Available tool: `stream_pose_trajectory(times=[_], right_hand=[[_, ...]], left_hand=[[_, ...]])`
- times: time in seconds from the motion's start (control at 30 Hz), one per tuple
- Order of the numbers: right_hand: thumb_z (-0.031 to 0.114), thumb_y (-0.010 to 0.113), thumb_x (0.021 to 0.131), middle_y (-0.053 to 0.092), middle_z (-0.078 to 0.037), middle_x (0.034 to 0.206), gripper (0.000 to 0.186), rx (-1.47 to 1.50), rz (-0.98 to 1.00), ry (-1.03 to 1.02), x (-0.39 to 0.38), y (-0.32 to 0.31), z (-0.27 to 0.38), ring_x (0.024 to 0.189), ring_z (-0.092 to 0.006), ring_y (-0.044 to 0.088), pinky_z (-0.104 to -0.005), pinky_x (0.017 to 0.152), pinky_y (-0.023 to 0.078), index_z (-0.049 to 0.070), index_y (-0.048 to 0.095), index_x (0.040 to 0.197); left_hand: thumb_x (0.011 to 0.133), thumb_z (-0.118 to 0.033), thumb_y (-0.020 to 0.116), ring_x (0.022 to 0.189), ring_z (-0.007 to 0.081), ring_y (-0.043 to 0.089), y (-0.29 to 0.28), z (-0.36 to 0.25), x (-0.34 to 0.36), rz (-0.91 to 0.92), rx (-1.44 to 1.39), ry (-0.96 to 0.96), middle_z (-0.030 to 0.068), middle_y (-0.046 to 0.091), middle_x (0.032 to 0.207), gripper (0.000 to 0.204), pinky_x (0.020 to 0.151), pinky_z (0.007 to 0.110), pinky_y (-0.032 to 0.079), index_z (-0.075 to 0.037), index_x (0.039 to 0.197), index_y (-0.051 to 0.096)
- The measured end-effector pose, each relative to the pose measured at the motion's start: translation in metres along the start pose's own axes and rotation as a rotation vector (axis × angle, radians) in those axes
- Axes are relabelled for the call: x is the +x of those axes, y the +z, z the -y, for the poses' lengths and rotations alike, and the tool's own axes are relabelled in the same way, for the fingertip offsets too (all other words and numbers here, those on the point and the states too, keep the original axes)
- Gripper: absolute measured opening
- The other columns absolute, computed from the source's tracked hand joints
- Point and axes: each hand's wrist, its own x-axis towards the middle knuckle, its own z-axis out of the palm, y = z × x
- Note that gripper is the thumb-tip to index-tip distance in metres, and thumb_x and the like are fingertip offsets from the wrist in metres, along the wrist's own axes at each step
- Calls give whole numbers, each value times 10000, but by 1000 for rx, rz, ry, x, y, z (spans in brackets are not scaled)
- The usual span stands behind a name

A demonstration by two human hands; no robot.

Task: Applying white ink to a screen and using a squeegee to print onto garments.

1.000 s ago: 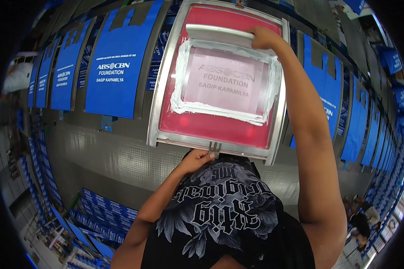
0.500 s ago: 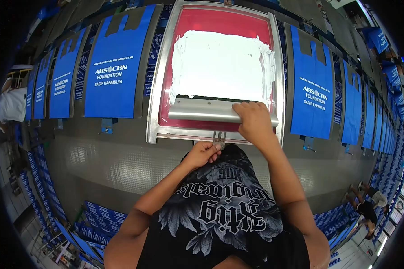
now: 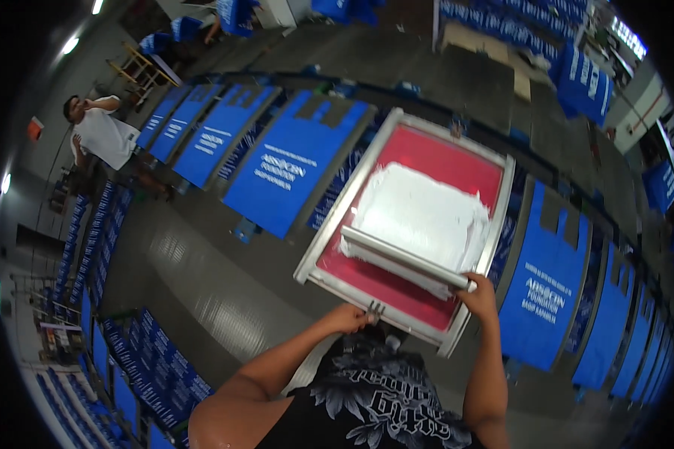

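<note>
A printing screen (image 3: 497, 183) in an aluminium frame lies centre right, its red mesh coated with a thick patch of white ink (image 3: 416, 202). My right hand (image 3: 475, 295) grips the right end of a long metal squeegee (image 3: 401, 253), which rests across the lower part of the white patch. My left hand (image 3: 356, 318) is closed on a small metal clamp (image 3: 376, 311) at the frame's near edge.
Rows of blue printed bags (image 3: 292, 161) lie on boards on both sides of the screen. A person (image 3: 105, 138) in a white top stands at the upper left. More blue bags (image 3: 584, 82) hang at the upper right. A walkway (image 3: 210, 269) runs along the near side.
The view has turned and tilted, bringing the person at left into sight. My right hand moved from the squeegee's far position down across the screen, and white ink now covers the printed design.
</note>
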Motion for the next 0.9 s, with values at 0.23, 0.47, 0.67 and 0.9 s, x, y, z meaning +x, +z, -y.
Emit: stream_pose_trajectory(times=[0.23, 0.47, 0.67, 0.9], right_hand=[[194, 781, 634, 643, -64, 772, 290, 498, 7, 175, 25, 5, -5, 698, -145, 570, -286, 663, 449, 5, 678, 828], [183, 757, 657, 652, -63, 709, 259, 655, -95, 236, 25, -5, -3, 674, -123, 588, -256, 619, 437, -8, 675, 812], [169, 742, 651, 644, -75, 718, 282, 641, -143, 184, -31, -73, -23, 688, -134, 603, -263, 638, 450, -23, 673, 846], [63, 715, 623, 655, -70, 755, 264, 743, -392, 242, -180, -175, -141, 697, -142, 611, -271, 659, 483, -45, 665, 858]], left_hand=[[868, -338, 566, 822, 362, 630, -133, -12, 15, -928, -5, 149, 203, 651, 852, 337, 711, 417, 483, -29, 969, 653], [922, -297, 509, 945, 219, 591, -144, 17, 52, -770, -211, 235, 163, 654, 988, 420, 841, 318, 440, 20, 1194, 550], [947, -295, 501, 1007, 190, 563, -86, -26, 26, -701, -466, 335, 136, 613, 1124, 457, 878, 289, 425, 58, 1237, 505], [949, -282, 508, 1031, 158, 536, 67, -157, 66, -453, -389, 410, 113, 596, 1148, 440, 893, 272, 407, 54, 1232, 514]])
